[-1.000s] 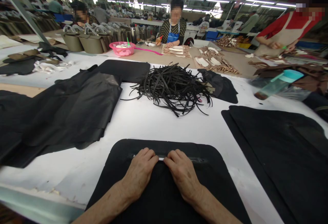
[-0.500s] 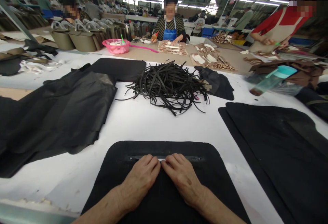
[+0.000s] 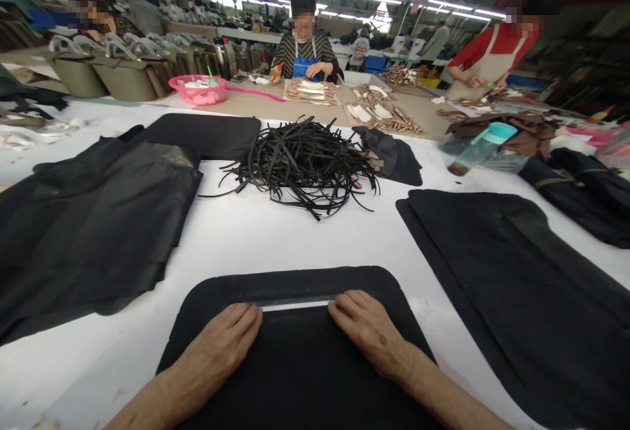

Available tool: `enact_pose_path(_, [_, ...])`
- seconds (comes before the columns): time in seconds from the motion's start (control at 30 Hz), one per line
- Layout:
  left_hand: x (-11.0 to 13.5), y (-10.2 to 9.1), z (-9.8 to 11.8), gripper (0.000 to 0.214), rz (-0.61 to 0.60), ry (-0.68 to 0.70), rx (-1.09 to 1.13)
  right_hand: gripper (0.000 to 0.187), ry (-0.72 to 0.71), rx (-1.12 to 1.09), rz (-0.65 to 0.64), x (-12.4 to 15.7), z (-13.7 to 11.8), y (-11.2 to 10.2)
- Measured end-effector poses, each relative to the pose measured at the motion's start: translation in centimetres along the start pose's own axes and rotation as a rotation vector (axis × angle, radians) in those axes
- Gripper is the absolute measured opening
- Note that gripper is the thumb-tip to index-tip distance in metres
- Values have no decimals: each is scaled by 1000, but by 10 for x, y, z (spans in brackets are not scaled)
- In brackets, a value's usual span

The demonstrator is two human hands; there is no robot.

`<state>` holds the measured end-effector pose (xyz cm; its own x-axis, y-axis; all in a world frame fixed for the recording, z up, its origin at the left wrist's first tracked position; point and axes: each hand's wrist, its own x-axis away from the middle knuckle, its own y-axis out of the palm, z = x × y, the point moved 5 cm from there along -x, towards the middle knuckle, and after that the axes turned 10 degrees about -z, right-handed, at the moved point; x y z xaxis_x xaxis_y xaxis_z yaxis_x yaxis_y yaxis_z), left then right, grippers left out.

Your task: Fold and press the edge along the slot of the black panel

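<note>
A black rounded panel (image 3: 295,371) with a long narrow slit (image 3: 295,303) lies on the white table right in front of me. My left hand (image 3: 216,351) rests flat on the panel, fingers stretched out, its fingertips at the left end of the slit. My right hand (image 3: 369,331) lies flat too, fingertips pressing at the slit's right end. A pale edge shows along the slit between the hands. Neither hand holds anything.
A heap of black strips (image 3: 305,164) sits mid-table. Black sheets (image 3: 83,226) lie at the left and stacked black panels (image 3: 512,279) at the right. A teal-capped bottle (image 3: 480,148) lies on its side. Other people work at the far tables beside a pink basin (image 3: 198,90).
My hands, touching at the middle of the slit before, have slid apart along it to its two ends. The view has shifted a little to the right.
</note>
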<state>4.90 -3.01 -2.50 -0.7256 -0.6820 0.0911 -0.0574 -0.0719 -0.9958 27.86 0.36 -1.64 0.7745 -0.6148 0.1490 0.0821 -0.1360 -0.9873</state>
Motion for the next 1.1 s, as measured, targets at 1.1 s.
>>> enact_pose_path(1.1, [20,-19,-2,54,142,-74,-198,37,252,97,131,50,22,7])
